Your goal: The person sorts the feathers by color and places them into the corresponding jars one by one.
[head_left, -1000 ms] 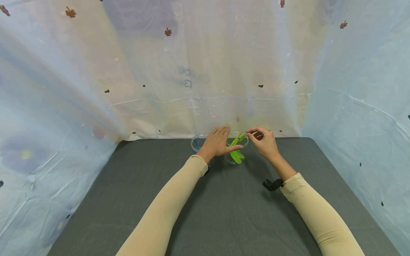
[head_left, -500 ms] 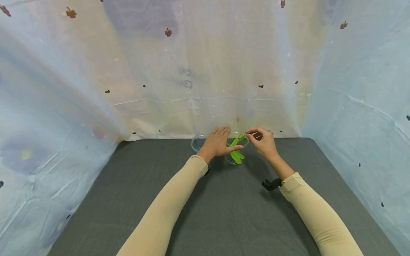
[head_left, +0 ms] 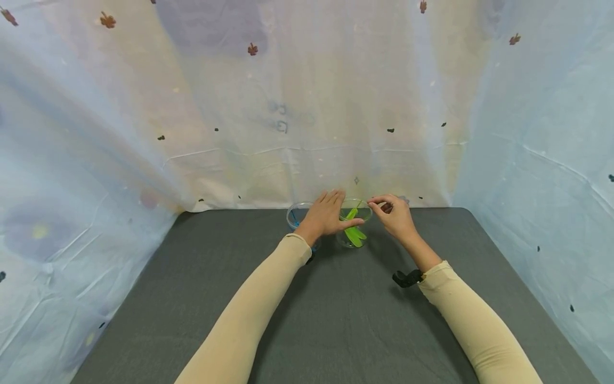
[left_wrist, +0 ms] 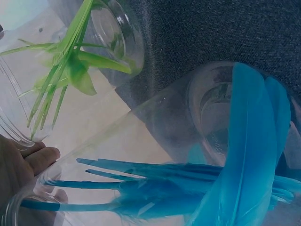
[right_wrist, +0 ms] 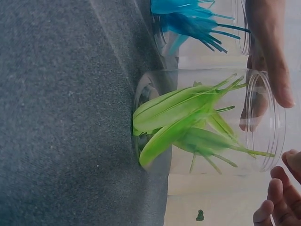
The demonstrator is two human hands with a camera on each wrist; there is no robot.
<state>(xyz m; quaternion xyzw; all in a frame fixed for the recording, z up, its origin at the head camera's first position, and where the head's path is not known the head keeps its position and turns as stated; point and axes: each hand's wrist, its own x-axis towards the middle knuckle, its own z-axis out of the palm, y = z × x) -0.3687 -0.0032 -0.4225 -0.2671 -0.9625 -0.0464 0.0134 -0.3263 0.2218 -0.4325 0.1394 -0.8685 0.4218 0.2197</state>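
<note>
Several green feathers (right_wrist: 174, 108) stand in a clear jar (right_wrist: 265, 136), their quills toward its mouth. Beside it, a second clear jar (left_wrist: 195, 101) holds several blue feathers (left_wrist: 247, 146). My left hand (head_left: 326, 214) lies across the tops of both jars, fingers extended away and thumb (right_wrist: 281, 84) along the green-feather jar's rim. At the right side of that rim is my right hand (head_left: 394, 216), thumb and index tips close together and the other fingers loosely bent. In the right wrist view, no feather shows between its fingertips (right_wrist: 292, 162).
Both jars stand near the far edge of a table with a dark grey cloth (head_left: 336, 320). A pale printed curtain (head_left: 307, 106) hangs right behind it and along the sides. A black strap (head_left: 408, 278) sits at the right wrist.
The green feather at my right fingertips has dropped down into the jar with the other green feathers. My right hand has hardly moved, and my left hand stays in place.
</note>
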